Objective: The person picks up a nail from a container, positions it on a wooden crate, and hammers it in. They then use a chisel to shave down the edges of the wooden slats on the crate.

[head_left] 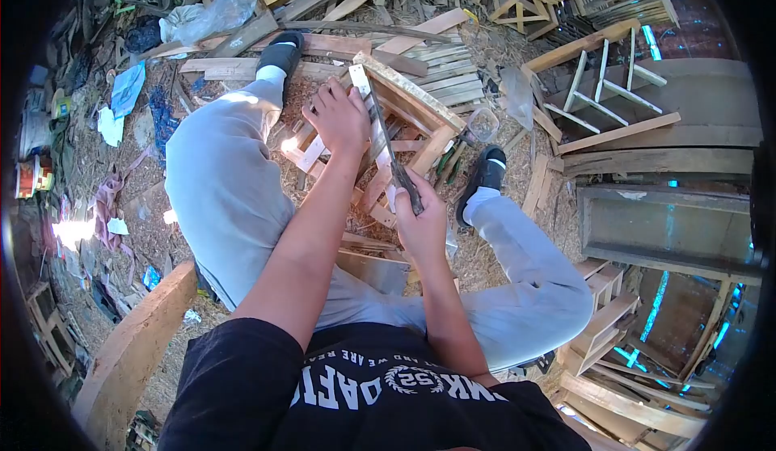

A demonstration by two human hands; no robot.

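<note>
A small wooden frame (408, 87) of nailed slats stands on the ground between my legs. My left hand (339, 118) is closed over its left side, fingers bent and the thumb beside a pale strip end with a dark hole. My right hand (421, 221) grips the near end of a long, narrow dark tool (390, 140), which slants up across the frame toward my left hand. Its kind I cannot tell. Short wood pieces show under and around the frame.
Green-handled pliers (444, 160) and a clear plastic cup (483, 125) lie right of the frame. Stacked slats (453, 71) and planks lie beyond it. A thick beam (137, 354) stands at left; a ladder-like wooden rack (602, 87) leans at right. Wood shavings cover the ground.
</note>
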